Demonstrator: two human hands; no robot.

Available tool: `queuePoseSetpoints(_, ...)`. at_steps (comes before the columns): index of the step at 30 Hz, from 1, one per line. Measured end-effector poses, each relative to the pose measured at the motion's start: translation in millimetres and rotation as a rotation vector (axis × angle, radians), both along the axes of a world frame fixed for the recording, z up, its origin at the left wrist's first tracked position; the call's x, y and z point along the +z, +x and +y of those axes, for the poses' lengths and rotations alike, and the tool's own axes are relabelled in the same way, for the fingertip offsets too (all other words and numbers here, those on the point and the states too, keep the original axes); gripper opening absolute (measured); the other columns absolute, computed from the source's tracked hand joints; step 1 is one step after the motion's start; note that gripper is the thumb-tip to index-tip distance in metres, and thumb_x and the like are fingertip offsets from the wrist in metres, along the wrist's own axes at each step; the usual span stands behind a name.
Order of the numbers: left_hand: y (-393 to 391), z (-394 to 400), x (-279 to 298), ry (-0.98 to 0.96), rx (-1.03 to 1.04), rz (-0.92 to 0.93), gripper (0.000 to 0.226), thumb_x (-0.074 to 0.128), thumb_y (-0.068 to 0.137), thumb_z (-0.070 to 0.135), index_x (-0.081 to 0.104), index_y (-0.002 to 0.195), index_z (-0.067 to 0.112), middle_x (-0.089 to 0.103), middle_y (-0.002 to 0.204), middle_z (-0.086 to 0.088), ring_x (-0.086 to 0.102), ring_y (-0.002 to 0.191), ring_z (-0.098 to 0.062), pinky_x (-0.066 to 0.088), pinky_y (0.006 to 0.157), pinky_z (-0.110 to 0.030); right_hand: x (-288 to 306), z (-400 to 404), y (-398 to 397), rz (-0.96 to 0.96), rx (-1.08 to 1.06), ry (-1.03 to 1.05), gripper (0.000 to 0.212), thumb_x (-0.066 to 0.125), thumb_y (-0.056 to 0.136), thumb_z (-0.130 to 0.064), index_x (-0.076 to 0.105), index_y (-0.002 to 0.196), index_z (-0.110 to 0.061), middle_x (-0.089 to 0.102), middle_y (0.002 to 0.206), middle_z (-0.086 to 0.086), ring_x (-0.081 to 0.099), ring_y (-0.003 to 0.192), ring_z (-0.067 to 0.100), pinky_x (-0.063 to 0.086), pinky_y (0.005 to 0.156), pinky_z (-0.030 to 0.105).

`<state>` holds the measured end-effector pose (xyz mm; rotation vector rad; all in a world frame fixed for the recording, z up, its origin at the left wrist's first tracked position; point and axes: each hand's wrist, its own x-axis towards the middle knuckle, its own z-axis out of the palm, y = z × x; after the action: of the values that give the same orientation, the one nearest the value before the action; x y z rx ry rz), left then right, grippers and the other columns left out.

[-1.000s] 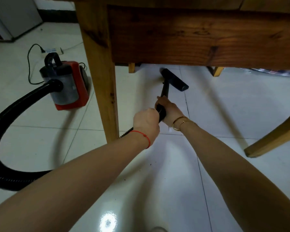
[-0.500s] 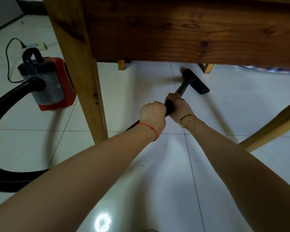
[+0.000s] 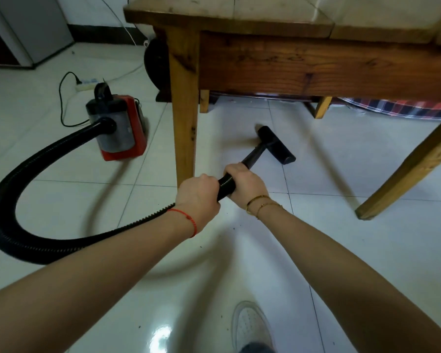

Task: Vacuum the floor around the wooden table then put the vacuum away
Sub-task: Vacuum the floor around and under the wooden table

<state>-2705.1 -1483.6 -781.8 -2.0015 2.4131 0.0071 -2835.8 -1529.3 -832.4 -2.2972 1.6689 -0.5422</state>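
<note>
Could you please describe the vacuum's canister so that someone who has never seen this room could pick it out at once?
Start at the wooden table and find its nearest left leg. On the white tiles to that leg's left sits the canister, with a thick black ribbed hose running from its front. It is the only red and grey thing there, with a black loop handle on top.

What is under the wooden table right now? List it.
Under the table: the black vacuum head on white tile, two short wooden legs farther back, and some plaid cloth at right. The apron board hides whatever lies deeper beneath.
</note>
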Motion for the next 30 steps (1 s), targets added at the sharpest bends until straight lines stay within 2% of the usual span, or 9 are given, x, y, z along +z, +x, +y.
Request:
queuePoseSetpoints(7, 56, 55, 19, 0.001, 0.020, -0.074, 0.010, 0.058, 0.079, 0.022, 0.049, 0.078, 0.020, 0.035, 0.058, 0.004, 0.043, 0.054, -0.020, 0.034, 0.050, -0.026, 14, 55, 53, 0.044, 0.056, -0.030, 0.029, 0.071, 0.076, -0.018, 0.055, 0.099, -0.012, 0.059, 0.102, 0.009, 0.056, 0.093, 0.027, 0.054, 0.070, 0.037)
queuePoseSetpoints(14, 84, 88, 42, -0.018, 0.003, -0.152, 0.015, 0.057, 0.079, 0.024, 0.043, 0.076, 0.019, 0.033, 0.058, 0.003, 0.040, 0.051, -0.018, 0.023, 0.042, -0.025, 36, 85, 79, 0.130, 0.105, -0.058, 0.030, 0.072, 0.077, -0.029, 0.053, 0.096, -0.016, 0.061, 0.094, 0.007, 0.058, 0.083, 0.024, 0.044, 0.062, 0.029)
queuePoseSetpoints(17, 91, 96, 47, -0.024, -0.006, -0.176, 0.013, 0.057, 0.077, 0.023, 0.045, 0.075, 0.018, 0.033, 0.058, 0.003, 0.043, 0.054, -0.020, 0.027, 0.045, -0.026, 41, 93, 84, 0.191, 0.135, -0.084, 0.029, 0.068, 0.079, -0.031, 0.053, 0.096, -0.014, 0.064, 0.092, 0.007, 0.061, 0.080, 0.026, 0.042, 0.059, 0.028)
queuePoseSetpoints(21, 90, 99, 49, -0.028, -0.029, -0.180, 0.012, 0.057, 0.077, 0.023, 0.046, 0.076, 0.019, 0.035, 0.059, 0.003, 0.043, 0.056, -0.020, 0.031, 0.050, -0.027, 43, 96, 80, 0.225, 0.129, -0.118, 0.026, 0.065, 0.080, -0.032, 0.053, 0.094, -0.013, 0.066, 0.087, 0.007, 0.062, 0.077, 0.027, 0.043, 0.058, 0.029)
queuePoseSetpoints(26, 68, 86, 42, -0.038, -0.063, -0.166, 0.007, 0.057, 0.079, 0.021, 0.054, 0.085, 0.019, 0.033, 0.058, 0.004, 0.044, 0.058, -0.020, 0.034, 0.053, -0.028, 34, 88, 58, 0.221, 0.049, -0.095, 0.024, 0.062, 0.080, -0.030, 0.055, 0.096, -0.013, 0.066, 0.088, 0.008, 0.062, 0.081, 0.027, 0.051, 0.065, 0.033)
queuePoseSetpoints(30, 34, 70, 35, -0.015, -0.098, -0.131, 0.011, 0.056, 0.082, 0.017, 0.058, 0.092, 0.018, 0.042, 0.064, 0.004, 0.048, 0.060, -0.020, 0.037, 0.054, -0.027, 24, 77, 25, 0.212, -0.024, -0.074, 0.022, 0.062, 0.080, -0.025, 0.054, 0.095, -0.011, 0.064, 0.090, 0.010, 0.060, 0.083, 0.029, 0.044, 0.062, 0.031)
